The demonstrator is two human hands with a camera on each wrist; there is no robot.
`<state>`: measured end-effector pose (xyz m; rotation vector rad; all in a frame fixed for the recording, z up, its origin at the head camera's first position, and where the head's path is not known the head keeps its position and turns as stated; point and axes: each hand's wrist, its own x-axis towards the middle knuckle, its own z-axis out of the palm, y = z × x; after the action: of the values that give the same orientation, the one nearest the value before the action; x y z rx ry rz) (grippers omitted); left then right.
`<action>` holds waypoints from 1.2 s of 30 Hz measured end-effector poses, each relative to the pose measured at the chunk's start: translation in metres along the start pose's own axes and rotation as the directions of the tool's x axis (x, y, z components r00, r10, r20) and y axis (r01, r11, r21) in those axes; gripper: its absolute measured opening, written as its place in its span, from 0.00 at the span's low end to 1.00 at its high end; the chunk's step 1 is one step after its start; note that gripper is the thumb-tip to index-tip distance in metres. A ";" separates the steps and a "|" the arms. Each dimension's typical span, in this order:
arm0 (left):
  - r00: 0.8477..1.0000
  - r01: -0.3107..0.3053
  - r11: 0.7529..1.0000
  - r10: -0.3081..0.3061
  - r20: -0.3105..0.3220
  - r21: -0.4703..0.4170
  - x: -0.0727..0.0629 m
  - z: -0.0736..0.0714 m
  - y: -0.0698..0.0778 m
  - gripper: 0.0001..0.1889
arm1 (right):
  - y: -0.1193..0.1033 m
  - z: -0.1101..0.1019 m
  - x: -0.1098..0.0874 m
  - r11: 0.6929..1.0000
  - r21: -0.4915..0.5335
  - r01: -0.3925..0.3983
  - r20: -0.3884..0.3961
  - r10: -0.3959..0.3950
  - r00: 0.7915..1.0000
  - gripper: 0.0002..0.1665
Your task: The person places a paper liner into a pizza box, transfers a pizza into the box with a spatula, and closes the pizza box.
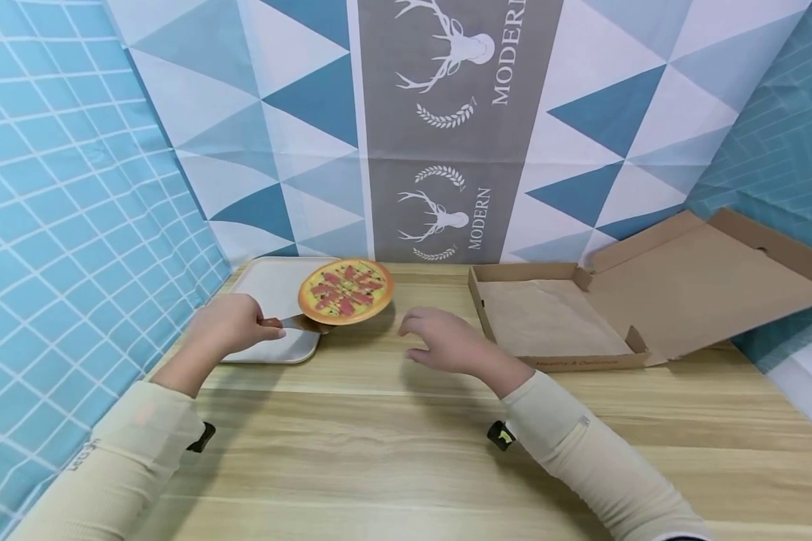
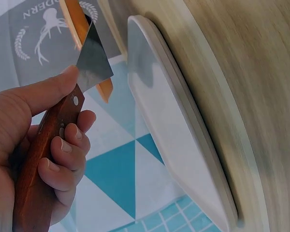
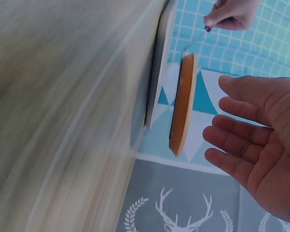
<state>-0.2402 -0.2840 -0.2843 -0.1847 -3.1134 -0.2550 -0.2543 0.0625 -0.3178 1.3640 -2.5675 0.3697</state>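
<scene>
My left hand (image 1: 228, 324) grips the brown wooden handle of a pizza server (image 2: 50, 150), its fingers curled round it. On the server's metal blade rests a round pizza (image 1: 346, 291) with red and yellow topping, held up above the table and partly over the white tray (image 1: 291, 353). From the side, the right wrist view shows the pizza (image 3: 183, 104) roughly level and clear of the tray. My right hand (image 1: 446, 342) hovers to the pizza's right with relaxed, slightly bent fingers, touching nothing. The blade's far end is hidden under the pizza.
An open cardboard pizza box (image 1: 548, 319) stands on the right of the wooden table (image 1: 379, 451), lined with brown paper. Its lid (image 1: 704, 285) leans out to the right. Patterned sheets (image 1: 311, 135) hang behind and at the left.
</scene>
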 end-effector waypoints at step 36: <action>0.985 -0.169 0.985 0.170 -0.034 0.032 0.003 0.005 0.074 0.20 | 0.051 -0.025 -0.080 0.983 -0.004 -0.183 -0.071 0.183 0.981 0.12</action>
<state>-0.2347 -0.2100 -0.2776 -0.4372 -3.0390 -0.2079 -0.2515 0.1604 -0.3245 1.0932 -2.6389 0.4256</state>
